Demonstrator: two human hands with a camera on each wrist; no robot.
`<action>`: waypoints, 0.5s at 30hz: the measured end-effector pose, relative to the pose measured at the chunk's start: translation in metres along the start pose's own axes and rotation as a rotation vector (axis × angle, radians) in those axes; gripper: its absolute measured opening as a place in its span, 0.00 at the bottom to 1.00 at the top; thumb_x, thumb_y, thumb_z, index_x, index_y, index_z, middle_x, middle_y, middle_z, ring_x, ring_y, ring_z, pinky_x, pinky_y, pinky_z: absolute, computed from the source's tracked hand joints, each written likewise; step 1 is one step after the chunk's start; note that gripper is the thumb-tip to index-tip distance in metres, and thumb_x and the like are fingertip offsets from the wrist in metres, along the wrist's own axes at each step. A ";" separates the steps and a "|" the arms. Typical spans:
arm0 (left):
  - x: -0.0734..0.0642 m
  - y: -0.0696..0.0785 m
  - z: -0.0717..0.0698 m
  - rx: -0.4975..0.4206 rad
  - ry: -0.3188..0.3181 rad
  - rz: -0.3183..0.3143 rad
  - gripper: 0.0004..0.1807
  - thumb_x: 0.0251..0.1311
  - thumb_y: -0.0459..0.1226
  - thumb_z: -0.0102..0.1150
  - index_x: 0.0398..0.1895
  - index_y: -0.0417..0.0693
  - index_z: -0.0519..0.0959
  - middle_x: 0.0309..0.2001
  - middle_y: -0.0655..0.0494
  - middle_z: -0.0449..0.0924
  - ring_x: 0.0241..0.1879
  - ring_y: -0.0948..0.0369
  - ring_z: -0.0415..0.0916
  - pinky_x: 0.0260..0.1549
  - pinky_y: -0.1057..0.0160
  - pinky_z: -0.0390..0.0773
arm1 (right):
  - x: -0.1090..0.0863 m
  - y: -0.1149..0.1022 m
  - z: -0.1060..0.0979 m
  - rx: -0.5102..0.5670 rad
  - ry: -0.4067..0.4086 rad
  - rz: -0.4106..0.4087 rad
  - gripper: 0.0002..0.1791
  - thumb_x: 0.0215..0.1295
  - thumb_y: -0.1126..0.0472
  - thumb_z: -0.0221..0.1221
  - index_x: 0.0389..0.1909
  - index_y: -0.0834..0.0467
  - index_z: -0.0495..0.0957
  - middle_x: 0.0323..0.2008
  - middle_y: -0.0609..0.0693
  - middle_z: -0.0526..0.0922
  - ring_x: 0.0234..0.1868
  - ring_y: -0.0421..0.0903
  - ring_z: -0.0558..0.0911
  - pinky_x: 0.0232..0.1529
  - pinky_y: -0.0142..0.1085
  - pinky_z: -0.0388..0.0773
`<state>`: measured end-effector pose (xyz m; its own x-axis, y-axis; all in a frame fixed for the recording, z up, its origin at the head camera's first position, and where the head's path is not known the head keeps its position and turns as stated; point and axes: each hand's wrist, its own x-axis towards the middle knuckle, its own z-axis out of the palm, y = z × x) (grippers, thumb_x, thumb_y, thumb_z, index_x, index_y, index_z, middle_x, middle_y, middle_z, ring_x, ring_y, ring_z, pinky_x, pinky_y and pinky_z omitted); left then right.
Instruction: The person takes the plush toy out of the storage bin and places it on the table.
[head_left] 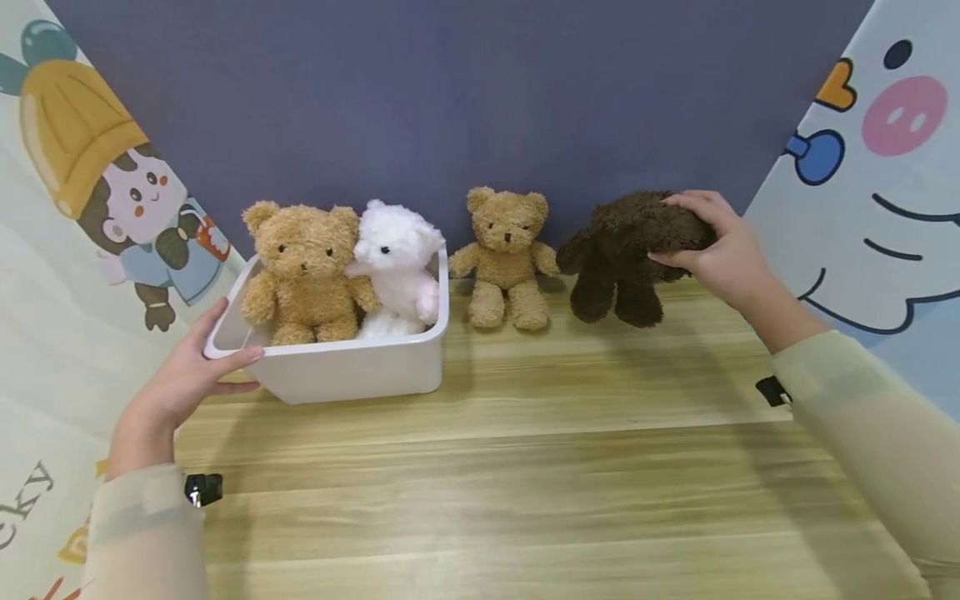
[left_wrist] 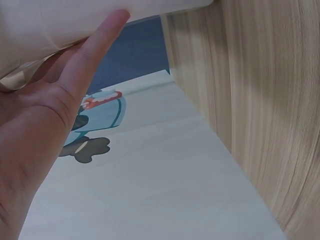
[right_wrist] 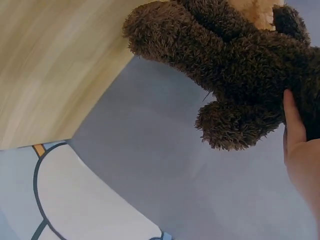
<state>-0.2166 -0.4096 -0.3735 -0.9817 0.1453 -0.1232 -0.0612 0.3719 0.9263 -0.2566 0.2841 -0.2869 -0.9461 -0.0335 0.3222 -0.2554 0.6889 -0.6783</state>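
While the left hand (head_left: 182,367), fingers (head_left: 238,359) spread, grips a white bin (head_left: 356,375), the big bear (head_left: 309,283) and white bear (head_left: 396,254) sit inside, right of those fingers; next, a small bear (head_left: 507,265), then a dark plush (head_left: 621,242) pinched by the right hand (head_left: 726,254).

A pale wood-grained tabletop (head_left: 525,500) carries a white rectangular plastic bin (head_left: 352,372). Beside it sits a tan plush bear (head_left: 507,265).

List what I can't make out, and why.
Dark brown plush, face: head view, right hand covers part of the toy; right wrist view, right edge crops it.
White bin, floor: head view, mostly hidden by its front wall and larger tan bear; left wrist view, top edge crops the bin.
Wall lettering, start: head view, left edge crops it.
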 end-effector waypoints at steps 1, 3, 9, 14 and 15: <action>0.000 0.001 0.000 0.002 0.000 -0.001 0.59 0.77 0.39 0.62 0.87 0.70 0.24 0.81 0.20 0.33 0.47 0.78 0.80 0.45 0.53 0.95 | 0.001 0.000 0.002 -0.001 -0.012 0.000 0.42 0.66 0.62 0.74 0.79 0.47 0.69 0.81 0.52 0.61 0.84 0.59 0.55 0.79 0.70 0.62; 0.002 0.002 0.000 0.008 -0.002 -0.001 0.59 0.77 0.40 0.62 0.87 0.71 0.24 0.82 0.21 0.33 0.47 0.78 0.79 0.46 0.53 0.95 | 0.002 0.001 0.006 -0.012 -0.036 -0.002 0.42 0.66 0.63 0.74 0.79 0.48 0.69 0.82 0.53 0.60 0.84 0.61 0.55 0.77 0.72 0.63; 0.000 0.003 0.001 0.012 0.001 -0.003 0.59 0.77 0.40 0.62 0.87 0.69 0.24 0.81 0.21 0.37 0.48 0.78 0.79 0.48 0.50 0.94 | 0.006 0.007 0.019 -0.077 -0.147 -0.062 0.40 0.64 0.73 0.69 0.77 0.53 0.72 0.81 0.58 0.59 0.82 0.65 0.55 0.67 0.70 0.71; -0.004 0.002 0.001 0.005 0.005 -0.007 0.59 0.76 0.40 0.62 0.87 0.71 0.24 0.81 0.20 0.36 0.47 0.78 0.79 0.48 0.51 0.94 | 0.013 0.015 0.029 -0.191 -0.196 -0.116 0.40 0.59 0.80 0.64 0.74 0.55 0.74 0.78 0.61 0.62 0.79 0.68 0.60 0.42 0.54 0.74; -0.005 0.001 0.000 0.007 0.006 -0.008 0.59 0.76 0.40 0.62 0.87 0.71 0.24 0.81 0.20 0.36 0.47 0.78 0.79 0.48 0.52 0.94 | 0.016 0.017 0.030 -0.210 -0.204 -0.117 0.40 0.59 0.80 0.63 0.74 0.55 0.74 0.78 0.61 0.63 0.78 0.68 0.61 0.39 0.51 0.71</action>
<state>-0.2119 -0.4096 -0.3720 -0.9822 0.1368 -0.1286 -0.0680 0.3793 0.9228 -0.2817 0.2733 -0.3134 -0.9387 -0.2513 0.2361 -0.3380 0.8056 -0.4865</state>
